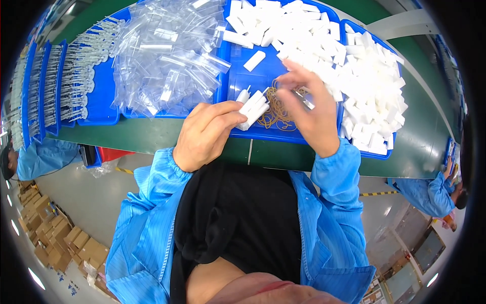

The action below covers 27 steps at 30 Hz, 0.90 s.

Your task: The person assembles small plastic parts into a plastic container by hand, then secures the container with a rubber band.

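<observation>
Over the front of the blue middle tray (241,76), my left hand (205,129) pinches a small bundle of white oblong blocks (253,110). A white piece with a narrow tip (244,95) stands at the bundle's left side. My right hand (311,104) hovers over tan rubber bands (276,114) in the same tray, its thumb and fingers apart. Those fingers are slightly blurred, and whether a thin band touches them I cannot make out. Close to the right palm lies a small shiny piece (307,103). One loose white block (254,61) rests behind the bundle.
Clear plastic sleeves (167,61) heap up in a tray to the left. Slim clear-and-white parts (83,71) fill blue racks farther left. White blocks (372,96) pile in the right tray (377,154). Co-workers in blue sit at left (50,157) and right (430,195). Cardboard boxes (61,235) are stacked behind.
</observation>
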Available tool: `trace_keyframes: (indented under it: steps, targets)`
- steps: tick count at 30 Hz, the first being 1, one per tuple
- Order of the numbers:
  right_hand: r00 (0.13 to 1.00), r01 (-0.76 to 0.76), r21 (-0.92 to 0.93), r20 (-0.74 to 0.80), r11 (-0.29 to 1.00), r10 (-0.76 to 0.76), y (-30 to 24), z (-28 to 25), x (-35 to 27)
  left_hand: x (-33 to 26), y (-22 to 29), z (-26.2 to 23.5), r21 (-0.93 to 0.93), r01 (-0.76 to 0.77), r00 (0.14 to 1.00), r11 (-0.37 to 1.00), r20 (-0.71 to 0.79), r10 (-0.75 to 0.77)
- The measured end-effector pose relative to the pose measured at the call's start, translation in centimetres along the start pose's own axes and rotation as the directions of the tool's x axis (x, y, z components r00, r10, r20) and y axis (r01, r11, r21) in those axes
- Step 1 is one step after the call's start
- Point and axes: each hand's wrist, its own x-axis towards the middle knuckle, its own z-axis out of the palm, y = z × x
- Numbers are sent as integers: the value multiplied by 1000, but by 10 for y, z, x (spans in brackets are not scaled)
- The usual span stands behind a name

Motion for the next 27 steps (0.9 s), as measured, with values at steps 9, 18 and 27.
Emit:
trace_keyframes:
  steps: [9, 18, 27]
  targets:
    - [812, -350, 821, 24, 452, 583, -6, 12, 4, 0, 0, 3, -73, -109, 989, 991, -110, 101]
    - [799, -389, 812, 62, 435, 598, -11, 16, 5, -1, 0, 5, -81, -108, 984, 991, -152, 95]
    - [811, -356, 815, 26, 458, 584, -7, 19, 4, -1, 1, 6, -119, -98, 984, 988, -157, 79]
